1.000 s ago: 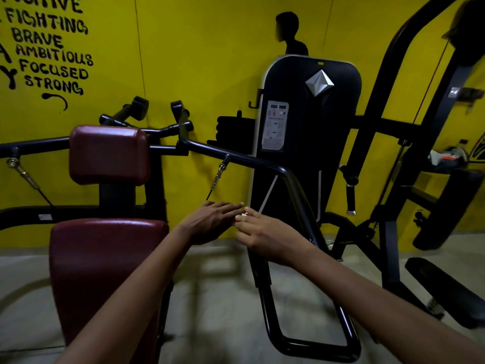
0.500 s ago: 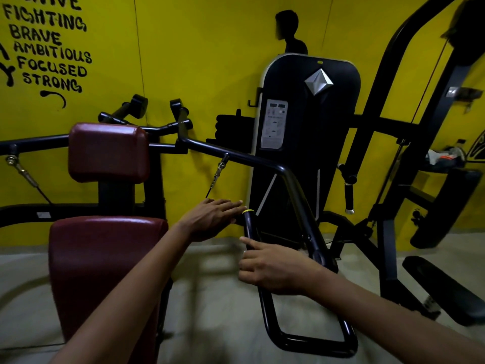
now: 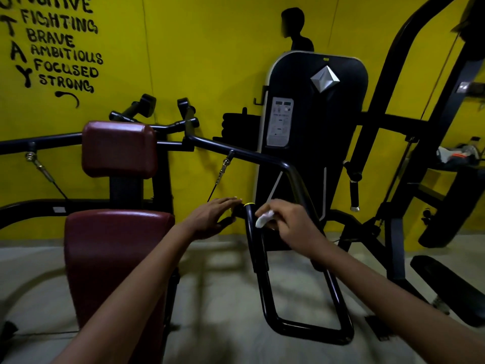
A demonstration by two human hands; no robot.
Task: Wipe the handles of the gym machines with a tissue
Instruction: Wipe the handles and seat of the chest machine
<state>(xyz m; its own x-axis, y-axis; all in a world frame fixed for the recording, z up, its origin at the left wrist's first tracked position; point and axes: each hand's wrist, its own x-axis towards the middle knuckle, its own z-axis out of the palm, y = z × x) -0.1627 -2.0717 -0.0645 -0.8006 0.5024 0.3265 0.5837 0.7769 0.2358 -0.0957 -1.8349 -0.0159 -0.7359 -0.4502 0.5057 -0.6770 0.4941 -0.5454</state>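
White tissue (image 3: 263, 219) shows at centre frame, pinched in the curled fingers of the right hand (image 3: 294, 227) and held just right of the handle (image 3: 253, 232), a black upright grip with a yellow ring at its top. Whether the tissue touches the grip I cannot tell. The left hand (image 3: 212, 219) lies just left of the handle top, fingers straight and together, thumb underneath; it seems to touch a dark stub beside the ring, though that spot is dim.

No container shows clearly. At the right edge of the frame a shelf (image 3: 456, 168) bears a pale bundle with an orange mark, too small to name.

Half a second ago the right hand sat lower on the handle, wrapped around it, and no tissue showed. Now that hand is higher, off to the right of the grip, and the white wad is plain to see. The left hand has kept its place and its flat pose.

Counted: two hands, one tissue, and one handle between them. Two maroon pads stand at left of frame, a backrest (image 3: 118, 149) above a seat (image 3: 115, 258). One black weight stack cover (image 3: 315, 143) stands at upper centre with a grey diamond badge. A yellow wall (image 3: 196, 48) behind carries black lettering at upper left and one dark painted figure (image 3: 296, 30) at top centre.
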